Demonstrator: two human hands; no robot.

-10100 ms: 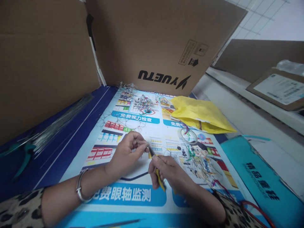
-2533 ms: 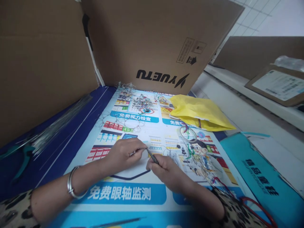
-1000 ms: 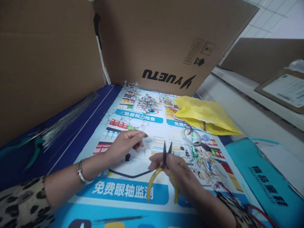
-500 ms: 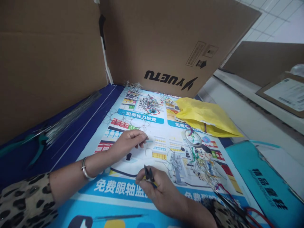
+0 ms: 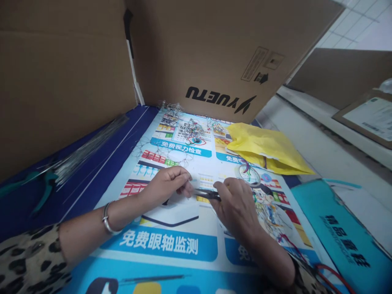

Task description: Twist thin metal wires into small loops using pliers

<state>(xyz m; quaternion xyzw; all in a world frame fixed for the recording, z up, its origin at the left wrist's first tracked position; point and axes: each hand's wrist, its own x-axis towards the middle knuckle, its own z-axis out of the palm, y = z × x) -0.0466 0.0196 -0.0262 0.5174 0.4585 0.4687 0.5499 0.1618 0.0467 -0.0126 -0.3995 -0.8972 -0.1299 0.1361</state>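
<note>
My left hand (image 5: pixel 177 181) is closed in a pinch in the middle of the printed sheet, on what looks like a thin wire, mostly hidden by the fingers. My right hand (image 5: pixel 234 204) is wrapped around a small pair of pliers (image 5: pixel 206 193). Their dark jaws point left and reach the left fingertips; the handles are hidden in the palm. Whether the jaws grip the wire is too small to tell. Tangled thin wires (image 5: pixel 194 130) lie on the sheet beyond both hands, and more wire bits (image 5: pixel 269 216) lie beside the right forearm.
Large cardboard panels (image 5: pixel 190 49) stand at the back and left. A bundle of straight wires (image 5: pixel 88 151) and teal-handled pliers (image 5: pixel 45 192) lie at left. To the right are a yellow bag (image 5: pixel 266 147), a tape roll (image 5: pixel 249 175) and a teal packet (image 5: pixel 343 228).
My right hand has moved up and to the right, turning the pliers so that their jaws now meet the left fingertips. My left hand has stayed almost in place.
</note>
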